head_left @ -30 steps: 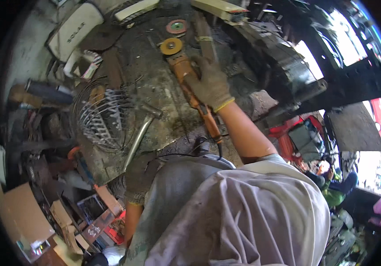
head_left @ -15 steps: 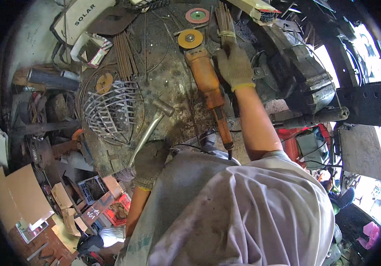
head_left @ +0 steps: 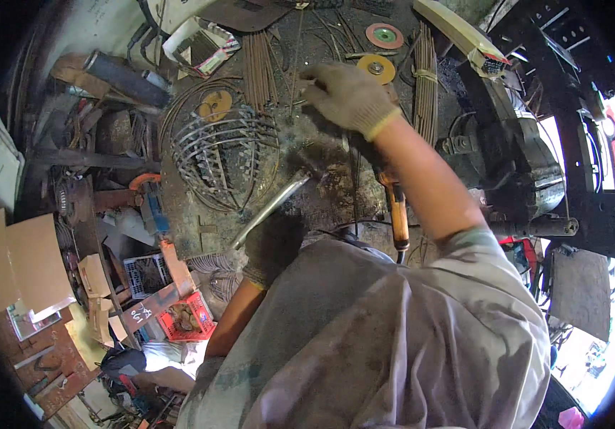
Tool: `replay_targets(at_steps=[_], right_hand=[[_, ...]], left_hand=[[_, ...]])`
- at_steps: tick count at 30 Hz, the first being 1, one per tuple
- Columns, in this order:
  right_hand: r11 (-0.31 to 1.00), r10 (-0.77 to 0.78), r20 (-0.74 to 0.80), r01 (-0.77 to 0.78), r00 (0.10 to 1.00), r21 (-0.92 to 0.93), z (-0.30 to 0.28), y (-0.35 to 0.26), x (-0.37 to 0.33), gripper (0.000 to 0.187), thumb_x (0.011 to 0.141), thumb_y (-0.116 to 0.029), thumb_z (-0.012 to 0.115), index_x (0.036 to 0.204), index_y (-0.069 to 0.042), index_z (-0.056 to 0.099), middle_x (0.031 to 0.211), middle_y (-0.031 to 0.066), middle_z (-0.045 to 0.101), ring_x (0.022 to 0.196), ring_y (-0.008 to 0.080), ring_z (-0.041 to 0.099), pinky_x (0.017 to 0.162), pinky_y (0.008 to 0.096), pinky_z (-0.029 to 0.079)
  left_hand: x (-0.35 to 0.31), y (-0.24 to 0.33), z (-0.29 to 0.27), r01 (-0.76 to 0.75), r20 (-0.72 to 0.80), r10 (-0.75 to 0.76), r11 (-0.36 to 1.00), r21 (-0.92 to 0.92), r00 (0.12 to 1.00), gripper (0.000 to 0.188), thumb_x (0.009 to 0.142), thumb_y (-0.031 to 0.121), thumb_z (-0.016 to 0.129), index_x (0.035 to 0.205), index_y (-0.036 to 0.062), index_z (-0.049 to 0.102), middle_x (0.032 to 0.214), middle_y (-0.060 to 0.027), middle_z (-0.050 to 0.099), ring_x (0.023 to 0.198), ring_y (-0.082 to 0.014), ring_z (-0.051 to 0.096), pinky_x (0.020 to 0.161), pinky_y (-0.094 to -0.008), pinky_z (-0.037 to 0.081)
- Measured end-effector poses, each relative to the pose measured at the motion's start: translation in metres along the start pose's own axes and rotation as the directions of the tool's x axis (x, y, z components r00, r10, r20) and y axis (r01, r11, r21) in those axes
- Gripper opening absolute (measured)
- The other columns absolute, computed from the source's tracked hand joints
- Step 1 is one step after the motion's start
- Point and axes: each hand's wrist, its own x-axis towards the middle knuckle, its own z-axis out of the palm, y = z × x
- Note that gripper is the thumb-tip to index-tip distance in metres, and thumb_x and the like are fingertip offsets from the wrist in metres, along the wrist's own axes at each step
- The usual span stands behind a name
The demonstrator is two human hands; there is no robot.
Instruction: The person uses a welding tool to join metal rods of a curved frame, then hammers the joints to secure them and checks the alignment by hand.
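My right hand (head_left: 354, 100), in a tan knitted glove, hovers over the bench with its fingers loosely bent and apart, seemingly holding nothing. Beneath it and the forearm lies an orange angle grinder (head_left: 398, 214); its rear grip and yellow disc (head_left: 376, 68) show, while most of the body is hidden. My gloved left hand (head_left: 275, 247) is low in shadow by my shirt. A metal hammer (head_left: 272, 209) has its handle running along that hand; its head is dim, and the fingers are hidden, so a grip cannot be told. Left of it sits a curved metal-strip frame (head_left: 225, 157).
A tied bundle of rods (head_left: 425, 79) lies right of the grinder, beside a heavy vise-like metal block (head_left: 529, 161). A pink-rimmed disc (head_left: 385, 36), loose rods (head_left: 257, 68) and an open box (head_left: 200, 46) lie farther back. Crates, including a red crate (head_left: 186, 318), stand lower left.
My right hand has left the rod bundle and moved left across the grinder. The view has shifted, so the bench things appear farther right. My left hand stays by the hammer handle.
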Motion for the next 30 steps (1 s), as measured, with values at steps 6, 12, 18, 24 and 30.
replay_targets(at_steps=[6,12,18,24,30], right_hand=[[0.982,0.104,0.228,-0.064,0.968,-0.177,0.061,0.002,0.059,0.042,0.095,-0.034,0.058,0.124,-0.005,0.068,0.124,0.0226,0.068,0.117,0.0395,0.064,0.101,0.0468,0.051],[0.892,0.157,0.348,0.018,0.924,-0.451,0.077,0.008,0.074,0.033,0.096,-0.018,0.052,0.115,-0.002,0.073,0.123,0.0231,0.069,0.114,0.0371,0.068,0.095,0.0464,0.056],[0.816,0.039,0.442,0.227,0.896,-0.532,0.076,0.04,0.074,0.029,0.093,-0.015,0.057,0.112,-0.003,0.075,0.116,0.0226,0.072,0.108,0.0375,0.071,0.091,0.0467,0.058],[0.778,-0.082,0.385,0.3,0.919,-0.552,0.082,0.046,0.062,0.026,0.091,-0.015,0.06,0.109,-0.003,0.074,0.108,0.0216,0.074,0.101,0.0387,0.073,0.086,0.0482,0.059],[0.708,-0.162,0.505,0.456,0.848,-0.539,0.048,0.023,0.05,0.031,0.092,-0.016,0.059,0.121,-0.012,0.069,0.112,0.0175,0.072,0.106,0.0362,0.07,0.091,0.0472,0.055]], left_hand=[[-0.003,-0.003,-0.003,-0.054,-0.113,0.045,0.996,-0.077,0.993,0.011,0.086,0.022,0.073,0.09,0.0116,0.074,0.08,-0.0125,0.069,0.075,-0.0315,0.069,0.067,-0.0444,0.054],[-0.007,-0.005,-0.011,-0.054,-0.078,0.044,0.99,-0.127,0.996,0.015,0.089,0.025,0.069,0.091,0.011,0.073,0.082,-0.0121,0.069,0.079,-0.031,0.069,0.071,-0.045,0.054],[-0.01,-0.01,-0.006,-0.066,-0.056,0.057,0.985,-0.157,0.997,0.018,0.087,0.029,0.068,0.089,0.0116,0.073,0.079,-0.0108,0.068,0.075,-0.0313,0.068,0.069,-0.0457,0.053],[-0.011,-0.01,-0.01,-0.034,-0.014,0.031,0.97,-0.239,0.999,0.02,0.087,0.026,0.072,0.099,0.0095,0.075,0.093,-0.0129,0.073,0.087,-0.0333,0.071,0.08,-0.0451,0.055],[-0.015,-0.015,-0.007,-0.079,-0.029,0.075,0.98,-0.183,0.997,0.017,0.086,0.023,0.074,0.098,0.01,0.074,0.092,-0.0118,0.072,0.086,-0.0329,0.07,0.077,-0.0455,0.055]])
